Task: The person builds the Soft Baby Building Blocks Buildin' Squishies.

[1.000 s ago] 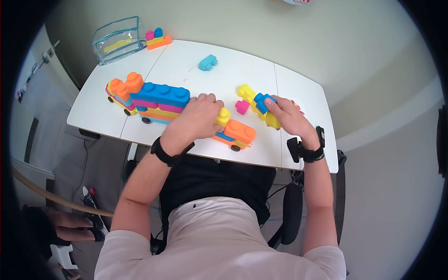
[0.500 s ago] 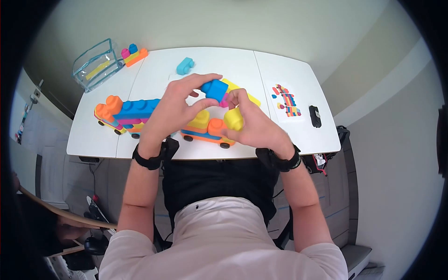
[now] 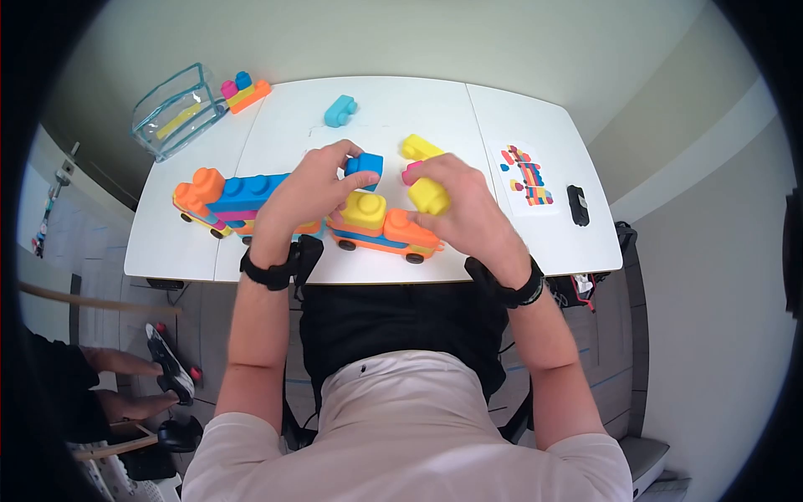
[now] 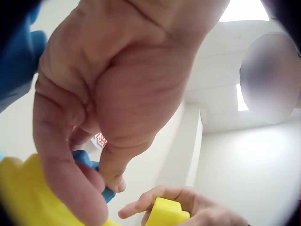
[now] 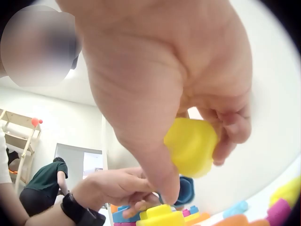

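Note:
In the head view my left hand (image 3: 305,188) pinches a blue toy building block (image 3: 365,170) between thumb and fingers, above the table. My right hand (image 3: 473,205) grips a yellow block (image 3: 429,197) beside it; its rounded side faces down in the right wrist view, with the thumb pressed against it. Below both hands stands an orange wheeled block car (image 3: 376,243), carrying a yellow block (image 3: 365,209) and an orange block (image 3: 401,224). A longer yellow block (image 3: 418,148) and a pink block (image 3: 411,172), partly hidden by my right hand, lie just behind.
Left of the car is a tall block vehicle topped by a blue block (image 3: 242,193). A light-blue block (image 3: 340,110) lies farther back. At the back left are a clear bag (image 3: 177,113) and a small block stack (image 3: 247,94). A picture sheet (image 3: 525,180) and black device (image 3: 577,206) lie right.
The left hand has come off the car and now holds the blue block, earlier in the right hand with yellow pieces. The right hand has moved left and holds a yellow block.

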`<state>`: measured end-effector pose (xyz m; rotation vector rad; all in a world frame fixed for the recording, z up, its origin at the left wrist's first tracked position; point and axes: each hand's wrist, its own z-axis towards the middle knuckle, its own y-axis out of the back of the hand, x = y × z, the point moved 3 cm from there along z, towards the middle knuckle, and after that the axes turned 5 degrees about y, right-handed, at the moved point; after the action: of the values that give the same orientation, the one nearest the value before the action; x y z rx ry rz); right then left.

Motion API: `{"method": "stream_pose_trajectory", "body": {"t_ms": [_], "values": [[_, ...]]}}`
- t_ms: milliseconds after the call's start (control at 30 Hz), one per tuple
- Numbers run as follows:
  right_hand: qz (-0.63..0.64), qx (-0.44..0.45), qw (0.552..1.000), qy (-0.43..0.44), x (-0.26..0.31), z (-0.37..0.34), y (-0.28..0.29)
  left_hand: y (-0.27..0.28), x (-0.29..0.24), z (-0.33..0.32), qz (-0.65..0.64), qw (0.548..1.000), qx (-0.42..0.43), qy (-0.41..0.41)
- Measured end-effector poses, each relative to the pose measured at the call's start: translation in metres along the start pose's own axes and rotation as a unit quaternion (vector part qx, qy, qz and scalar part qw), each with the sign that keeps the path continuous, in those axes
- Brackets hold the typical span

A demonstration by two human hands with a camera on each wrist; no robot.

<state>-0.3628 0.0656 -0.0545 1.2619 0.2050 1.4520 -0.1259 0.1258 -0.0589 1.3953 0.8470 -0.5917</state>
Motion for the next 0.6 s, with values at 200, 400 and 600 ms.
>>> {"method": "stream_pose_trajectory", "body": {"t_ms": [200,400,600], "values": [[-0.055,0.117,0.991,0.02,-0.018,-0.01,-0.026,-0.007,0.014,0.007,0.084,0.996,-0.01,0.027],[-0.132,0.216,0.966,-0.043,-0.014,0.02,-0.04,-0.013,0.003,0.005,0.061,0.998,0.006,0.004],[-0.194,0.276,0.934,-0.12,-0.005,0.039,-0.052,-0.013,-0.013,-0.005,0.047,0.998,-0.022,-0.026]]}}
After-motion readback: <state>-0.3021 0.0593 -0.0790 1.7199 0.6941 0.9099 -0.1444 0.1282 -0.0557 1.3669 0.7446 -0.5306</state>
